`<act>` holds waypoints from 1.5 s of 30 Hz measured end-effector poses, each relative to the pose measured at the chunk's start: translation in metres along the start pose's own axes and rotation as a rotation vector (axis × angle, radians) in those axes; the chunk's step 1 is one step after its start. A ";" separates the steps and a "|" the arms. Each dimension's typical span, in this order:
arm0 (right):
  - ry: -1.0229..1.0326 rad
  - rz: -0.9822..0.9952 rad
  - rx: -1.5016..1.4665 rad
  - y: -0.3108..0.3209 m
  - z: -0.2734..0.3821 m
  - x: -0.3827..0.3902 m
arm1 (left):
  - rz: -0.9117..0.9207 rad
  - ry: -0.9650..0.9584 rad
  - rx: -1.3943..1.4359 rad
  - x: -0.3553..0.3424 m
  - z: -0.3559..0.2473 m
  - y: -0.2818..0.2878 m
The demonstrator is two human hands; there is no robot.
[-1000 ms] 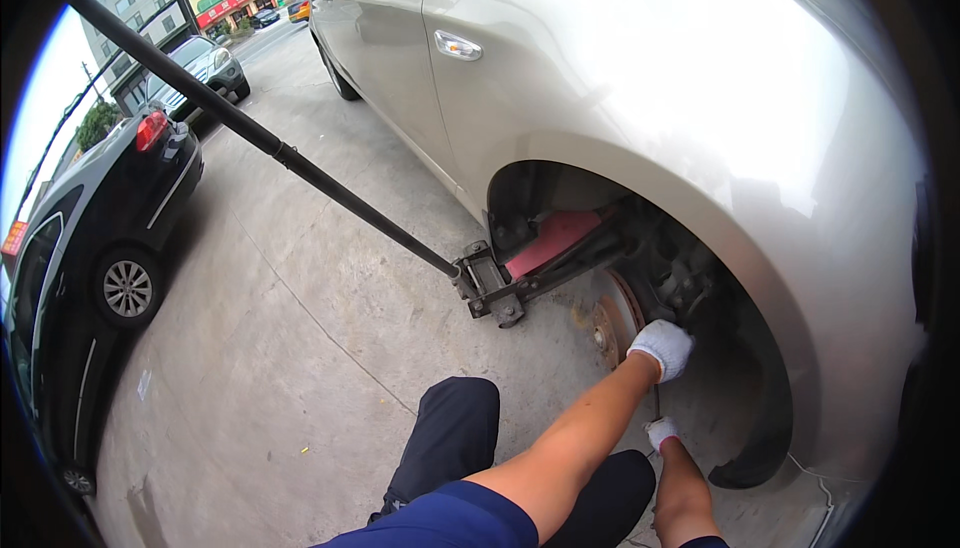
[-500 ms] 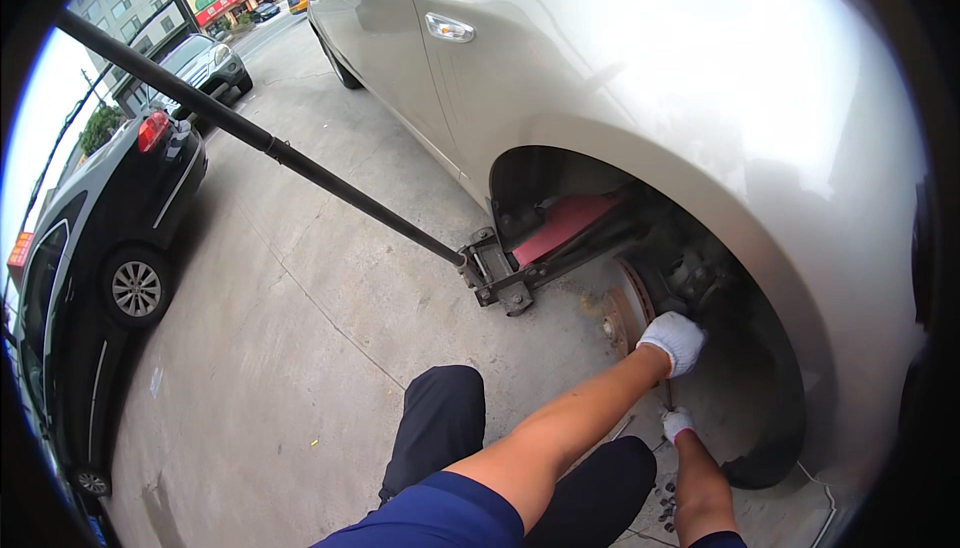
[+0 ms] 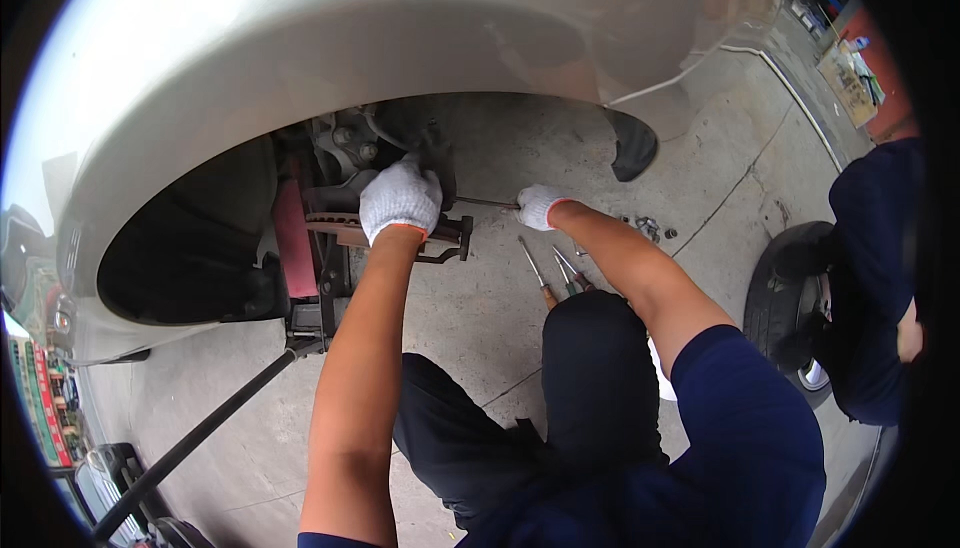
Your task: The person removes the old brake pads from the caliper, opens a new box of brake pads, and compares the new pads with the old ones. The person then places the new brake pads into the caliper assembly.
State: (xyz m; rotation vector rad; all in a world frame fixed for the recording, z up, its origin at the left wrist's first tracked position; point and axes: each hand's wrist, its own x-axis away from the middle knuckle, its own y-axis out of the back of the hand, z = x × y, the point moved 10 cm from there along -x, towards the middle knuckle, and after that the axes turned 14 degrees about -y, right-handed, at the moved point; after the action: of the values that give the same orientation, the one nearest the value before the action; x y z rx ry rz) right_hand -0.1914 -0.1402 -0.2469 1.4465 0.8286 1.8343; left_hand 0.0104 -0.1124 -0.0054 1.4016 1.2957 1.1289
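My left hand [image 3: 402, 198], in a white knit glove, is closed over the dark brake caliper [image 3: 444, 163] inside the wheel arch; its fingertips are hidden. Just below it is the rusty brake disc [image 3: 336, 220], seen nearly edge-on. A rusty bracket [image 3: 466, 238] sticks out to the right of the disc. To the right, my gloved right hand [image 3: 541, 206] grips a thin metal rod-like tool [image 3: 487, 202], which points left toward the caliper. The tool's exact kind cannot be made out.
A floor jack with a long black handle [image 3: 200, 438] stands at lower left, beside a red part [image 3: 293, 238]. Several screwdrivers [image 3: 535, 266] and loose nuts [image 3: 650, 229] lie on the concrete. At right, another person [image 3: 880, 278] is beside a removed wheel [image 3: 775, 293]. The silver fender [image 3: 300, 38] arches overhead.
My view has swung to the right, bringing the tools, the wheel and the other person into sight. Both hands remain at the brake, the right one still gripping the rod-like tool.
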 end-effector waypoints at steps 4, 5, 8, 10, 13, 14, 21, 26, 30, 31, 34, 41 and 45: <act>-0.092 0.080 -0.133 -0.019 -0.040 -0.008 | -0.013 -0.035 -0.047 -0.004 -0.028 -0.006; -0.084 0.058 -0.125 -0.025 -0.041 -0.005 | -0.009 -0.043 -0.063 -0.002 -0.026 -0.007; -0.083 -0.019 -0.107 -0.042 -0.049 0.011 | -0.051 -0.079 -0.045 0.005 -0.024 -0.004; -0.117 0.005 -0.164 -0.056 -0.028 0.032 | -0.051 -0.072 -0.072 0.007 -0.005 -0.004; -0.114 -0.083 -0.215 -0.073 -0.028 0.042 | -0.011 -0.088 -0.019 0.002 -0.015 -0.009; -0.118 -0.129 -0.207 -0.067 -0.029 0.043 | 0.015 -0.069 -0.029 0.000 -0.014 -0.011; -0.455 -0.348 -0.477 -0.065 -0.087 0.018 | -0.007 -0.041 0.012 0.010 0.001 0.001; -0.739 -0.222 -0.399 -0.133 -0.168 0.001 | -0.009 -0.015 0.034 0.009 0.015 -0.002; -0.653 0.026 0.048 -0.170 -0.238 0.011 | -0.019 -0.063 0.068 0.006 -0.021 -0.004; -0.544 0.077 0.172 -0.173 -0.212 0.014 | -0.013 -0.028 0.051 0.007 -0.008 -0.005; -0.643 -0.002 0.058 -0.150 -0.203 0.044 | -0.012 -0.037 0.017 0.007 -0.007 -0.005; -0.347 -0.400 -0.318 -0.010 -0.091 0.123 | 0.022 -0.001 0.085 0.022 0.016 0.011; -0.048 -0.571 -0.557 0.112 -0.042 0.207 | -0.076 -0.152 0.236 0.007 -0.035 0.022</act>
State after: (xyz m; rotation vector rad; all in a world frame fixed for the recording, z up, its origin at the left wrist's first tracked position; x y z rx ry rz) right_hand -0.2810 -0.0435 -0.0476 0.7918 0.5618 1.4231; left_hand -0.0196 -0.1058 0.0236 1.5631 1.3931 0.8218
